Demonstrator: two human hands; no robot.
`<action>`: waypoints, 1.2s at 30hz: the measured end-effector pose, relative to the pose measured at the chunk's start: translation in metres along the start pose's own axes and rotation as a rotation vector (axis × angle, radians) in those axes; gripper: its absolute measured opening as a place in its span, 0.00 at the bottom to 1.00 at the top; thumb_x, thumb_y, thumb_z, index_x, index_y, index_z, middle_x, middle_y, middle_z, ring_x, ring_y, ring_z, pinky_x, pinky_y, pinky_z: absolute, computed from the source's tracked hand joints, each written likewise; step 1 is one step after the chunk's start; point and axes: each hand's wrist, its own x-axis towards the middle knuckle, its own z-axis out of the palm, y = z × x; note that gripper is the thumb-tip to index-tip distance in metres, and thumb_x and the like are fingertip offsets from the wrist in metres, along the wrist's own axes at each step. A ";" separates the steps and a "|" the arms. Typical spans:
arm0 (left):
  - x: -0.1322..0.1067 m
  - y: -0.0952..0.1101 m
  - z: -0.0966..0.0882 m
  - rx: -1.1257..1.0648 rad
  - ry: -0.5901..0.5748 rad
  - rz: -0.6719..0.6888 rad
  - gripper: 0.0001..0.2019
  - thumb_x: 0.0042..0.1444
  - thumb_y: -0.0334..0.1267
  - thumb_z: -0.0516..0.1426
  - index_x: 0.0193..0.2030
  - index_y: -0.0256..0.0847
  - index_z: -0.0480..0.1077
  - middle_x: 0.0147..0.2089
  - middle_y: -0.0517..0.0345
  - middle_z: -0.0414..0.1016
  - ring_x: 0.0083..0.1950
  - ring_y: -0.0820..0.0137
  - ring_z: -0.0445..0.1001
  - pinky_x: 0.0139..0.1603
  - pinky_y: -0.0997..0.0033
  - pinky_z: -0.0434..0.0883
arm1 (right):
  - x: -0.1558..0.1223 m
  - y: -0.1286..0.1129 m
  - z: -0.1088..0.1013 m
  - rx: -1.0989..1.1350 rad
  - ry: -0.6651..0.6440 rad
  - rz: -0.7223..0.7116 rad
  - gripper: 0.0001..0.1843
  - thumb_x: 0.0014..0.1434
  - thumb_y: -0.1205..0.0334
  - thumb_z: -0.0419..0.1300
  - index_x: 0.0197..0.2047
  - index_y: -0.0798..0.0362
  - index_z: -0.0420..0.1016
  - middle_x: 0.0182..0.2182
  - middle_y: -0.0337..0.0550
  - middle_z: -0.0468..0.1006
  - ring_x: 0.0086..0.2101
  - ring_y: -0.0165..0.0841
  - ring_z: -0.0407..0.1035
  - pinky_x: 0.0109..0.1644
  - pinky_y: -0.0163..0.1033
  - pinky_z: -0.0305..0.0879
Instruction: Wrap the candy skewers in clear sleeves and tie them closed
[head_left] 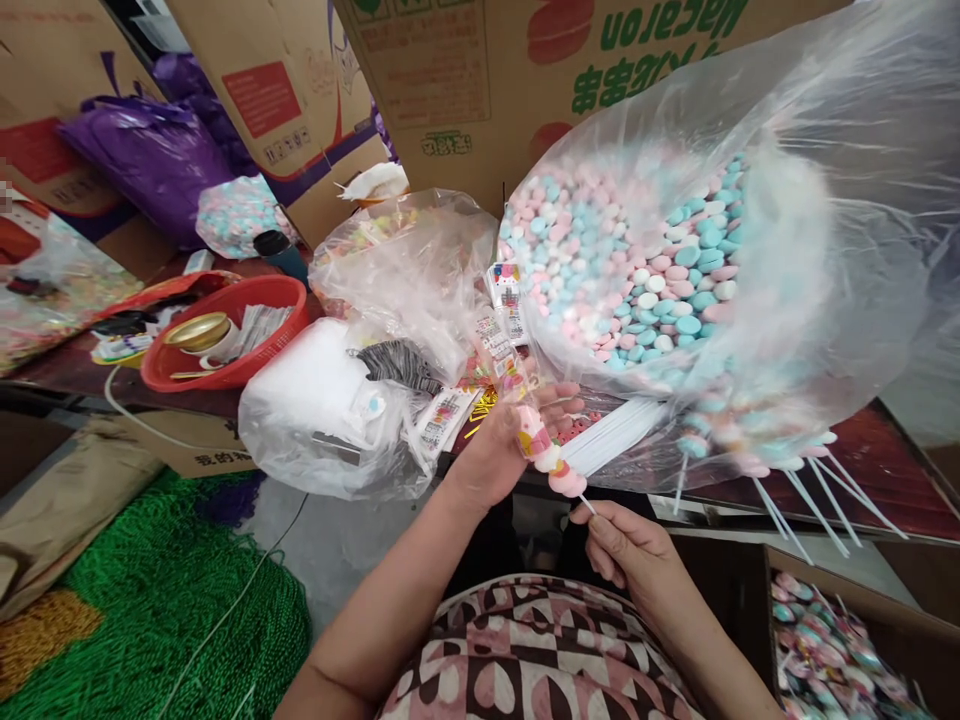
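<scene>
A skewer of pink and white candies [568,483] on a thin white stick slants between my two hands. My left hand [499,445] holds a clear printed wrapper [531,430] against the upper end of the skewer, its thumb across it and its fingers partly stretched out behind. Below the candies, my right hand [626,545] pinches the bare stick. Just beyond my hands lie a bundle of white sticks [615,437] and a stack of printed wrappers [448,415]. Gold twist ties [484,410] show beside my left hand.
A big clear bag of pastel candies [686,290] fills the table's right side, with several finished-looking skewers [787,480] at the edge. A box of wrapped skewers [840,650] stands lower right. At left are a red basket [296,330], a white-filled bag [292,400] and green cord [187,600].
</scene>
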 end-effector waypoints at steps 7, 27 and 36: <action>0.003 -0.014 0.007 0.023 0.075 0.038 0.17 0.49 0.54 0.64 0.36 0.43 0.72 0.25 0.60 0.70 0.40 0.61 0.76 0.42 0.59 0.71 | -0.001 0.002 0.002 0.111 -0.113 0.065 0.22 0.55 0.42 0.62 0.37 0.55 0.75 0.11 0.27 0.55 0.16 0.23 0.43 0.23 0.34 0.37; -0.003 -0.015 0.001 -0.061 0.067 0.101 0.16 0.55 0.53 0.60 0.36 0.42 0.71 0.25 0.61 0.71 0.36 0.64 0.77 0.44 0.61 0.72 | -0.007 0.000 -0.001 0.331 -0.230 0.114 0.16 0.55 0.49 0.63 0.31 0.56 0.77 0.07 0.27 0.53 0.13 0.23 0.44 0.22 0.34 0.45; -0.008 -0.028 0.004 0.016 0.180 0.153 0.18 0.52 0.54 0.62 0.36 0.42 0.68 0.29 0.60 0.70 0.33 0.69 0.73 0.33 0.69 0.71 | 0.004 0.005 0.008 0.164 -0.084 0.032 0.19 0.57 0.46 0.62 0.37 0.55 0.75 0.09 0.26 0.54 0.14 0.22 0.44 0.23 0.33 0.41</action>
